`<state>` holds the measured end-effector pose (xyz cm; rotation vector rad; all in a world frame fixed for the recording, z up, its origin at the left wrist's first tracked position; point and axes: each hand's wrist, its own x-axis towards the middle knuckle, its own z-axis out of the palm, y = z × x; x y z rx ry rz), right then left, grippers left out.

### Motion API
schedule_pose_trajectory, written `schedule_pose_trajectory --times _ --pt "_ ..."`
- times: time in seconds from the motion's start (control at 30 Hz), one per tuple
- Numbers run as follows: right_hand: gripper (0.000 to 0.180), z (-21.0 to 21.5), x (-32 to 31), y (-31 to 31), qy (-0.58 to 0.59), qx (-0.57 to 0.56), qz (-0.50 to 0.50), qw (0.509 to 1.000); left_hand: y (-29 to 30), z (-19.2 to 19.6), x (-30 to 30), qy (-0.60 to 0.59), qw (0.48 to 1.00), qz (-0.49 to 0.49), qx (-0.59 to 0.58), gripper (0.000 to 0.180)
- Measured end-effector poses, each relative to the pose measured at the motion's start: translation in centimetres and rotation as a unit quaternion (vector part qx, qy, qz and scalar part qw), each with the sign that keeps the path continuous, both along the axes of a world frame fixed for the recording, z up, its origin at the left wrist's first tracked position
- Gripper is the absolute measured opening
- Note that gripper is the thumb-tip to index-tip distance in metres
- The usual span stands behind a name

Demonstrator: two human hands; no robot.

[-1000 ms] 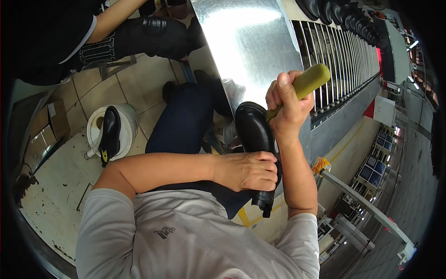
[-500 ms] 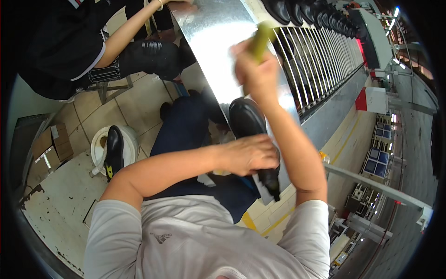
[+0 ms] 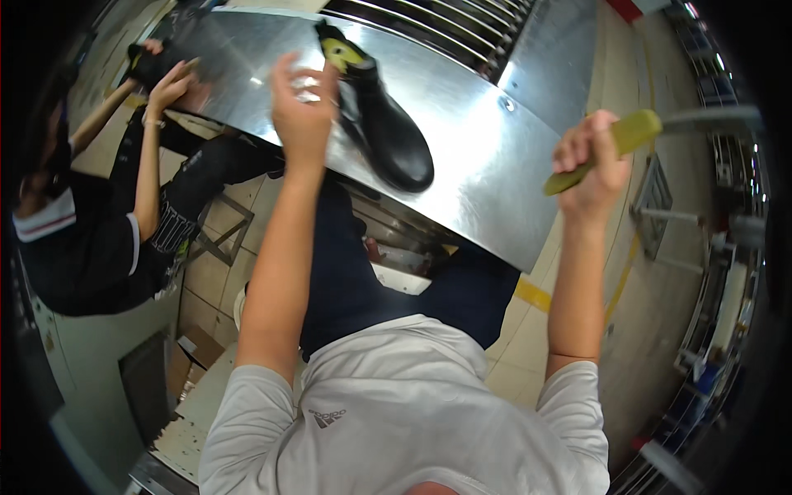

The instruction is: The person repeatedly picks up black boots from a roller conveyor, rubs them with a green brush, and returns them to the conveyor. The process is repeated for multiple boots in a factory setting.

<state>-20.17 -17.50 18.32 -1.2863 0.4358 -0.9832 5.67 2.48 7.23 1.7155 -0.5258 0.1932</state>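
Shoe (image 3: 394,140), black, one: laid on the metal table (image 3: 478,165), toe turned toward the table's near edge. Yellow-green piece (image 3: 345,56), one: seen at the shoe's heel end, its full outline hard to make out. Dark strip (image 3: 348,111), one: along the shoe's left side; whether reflection or separate article cannot be told.

Wearer's hands, two. Left hand (image 3: 304,103): raised over the table near the heel end, blurred, its fingers apart; whether the shoe is touched cannot be told. Right hand (image 3: 592,161): held just past the table's right edge, wrapped around an olive-green tool (image 3: 637,132), one, whose middle is hidden by the fingers.

Metal bars (image 3: 445,25), one row: beyond the table's far edge, cut off above, count not fixed. Co-worker (image 3: 87,264), one: at the table's left end, partly lost in the dark rim; two hands shown at a blurred dark article (image 3: 147,70).
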Motion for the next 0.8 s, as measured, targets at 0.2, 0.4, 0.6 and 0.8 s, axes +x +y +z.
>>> schedule_pose_trajectory --times 0.2,0.4,0.6,0.8 --pt "0.027 -8.9 -6.8 2.7 0.033 0.216 -0.046 0.975 -0.9 -4.6 8.2 0.187 0.938 -0.266 -0.123 0.064" --pt "0.04 -12.9 -5.3 0.9 0.017 0.306 -0.116 0.945 7.2 -4.3 -5.4 -0.14 0.986 -0.08 0.031 0.078" --pt "0.037 -13.1 0.9 1.0 -0.048 0.332 -0.114 0.935 8.2 0.6 -16.3 -0.239 0.925 -0.167 0.242 0.083" --pt "0.031 -14.3 4.2 -0.5 -0.055 0.291 -0.12 0.948 3.8 3.3 -14.2 -0.179 0.931 -0.223 0.225 0.073"
